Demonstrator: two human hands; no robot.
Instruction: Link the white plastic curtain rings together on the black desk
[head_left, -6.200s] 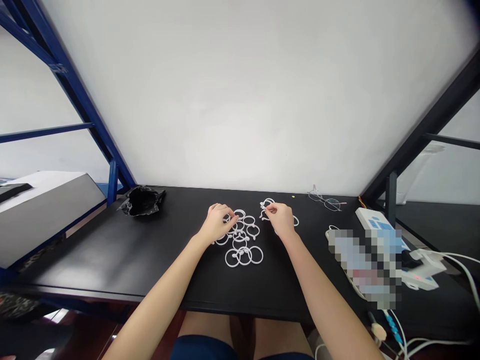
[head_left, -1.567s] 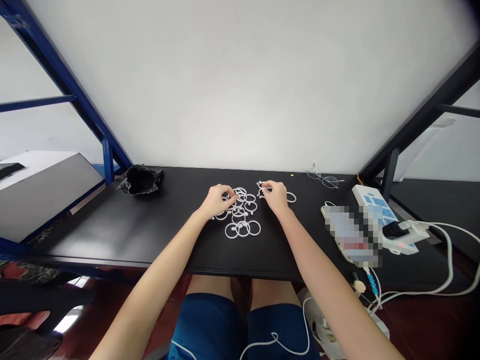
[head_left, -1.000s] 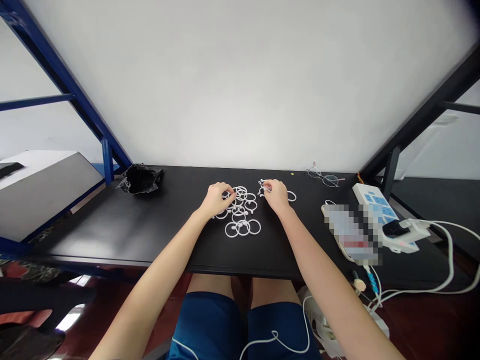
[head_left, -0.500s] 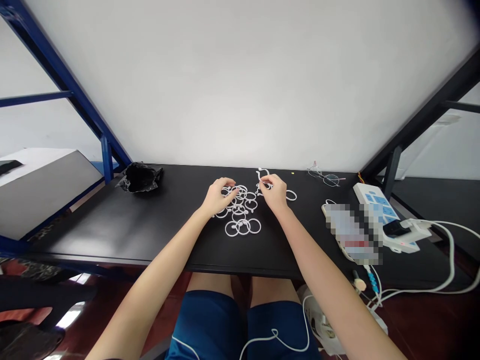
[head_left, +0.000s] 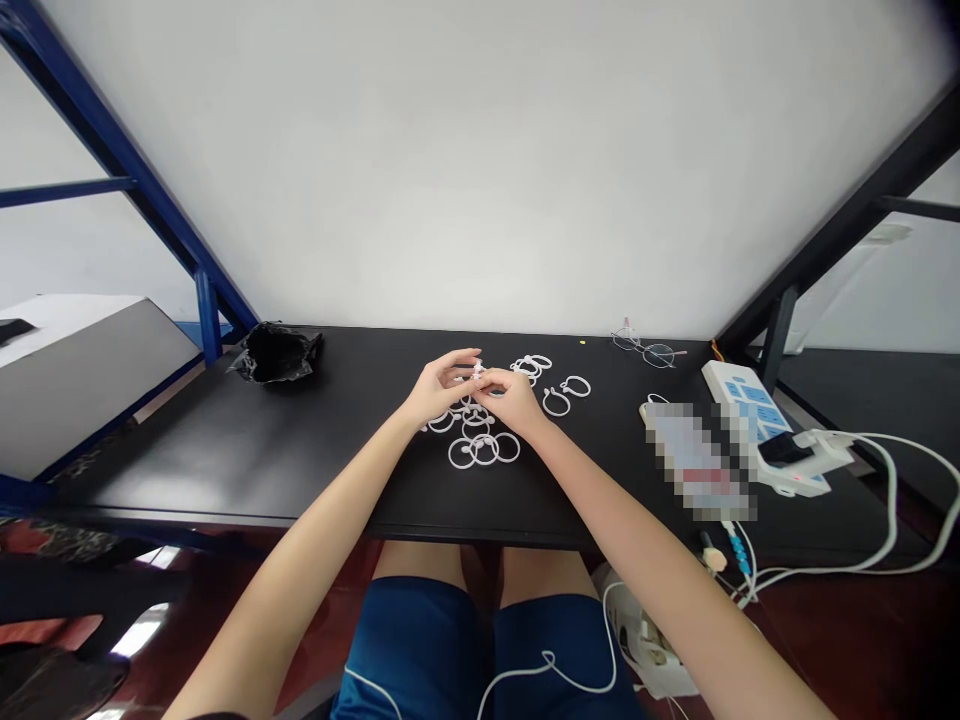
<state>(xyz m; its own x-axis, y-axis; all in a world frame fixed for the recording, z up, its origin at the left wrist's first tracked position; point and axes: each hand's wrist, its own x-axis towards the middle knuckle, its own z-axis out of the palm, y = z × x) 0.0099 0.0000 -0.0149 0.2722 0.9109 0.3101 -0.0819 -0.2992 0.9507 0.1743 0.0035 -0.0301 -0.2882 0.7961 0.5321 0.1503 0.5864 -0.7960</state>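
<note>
My left hand (head_left: pixel 436 389) and my right hand (head_left: pixel 513 400) meet above a pile of white plastic curtain rings. Between their fingertips is a white curtain ring (head_left: pixel 478 368), mostly hidden by the fingers; both hands pinch it. Several thin rings with small knobbed ends lie overlapping below and under the hands, among them a ring (head_left: pixel 508 435) at the near end of the pile. To the right of my right hand lie more rings: a small overlapping cluster (head_left: pixel 538 359), a single ring (head_left: pixel 547 410) and another ring (head_left: pixel 588 380).
The black table (head_left: pixel 337 440) meets a pale wall. A crumpled black plastic bag (head_left: pixel 277 360) stands at the left. Eyeglasses (head_left: pixel 658 355), a blurred-out phone (head_left: pixel 697 460) and a white power strip (head_left: pixel 724 378) with cables are at the right. A white cable (head_left: pixel 577 687) crosses my lap.
My right hand has moved left from the right-hand rings to join my left hand. Several rings there now lie uncovered. A white ring is now between both hands' fingertips.
</note>
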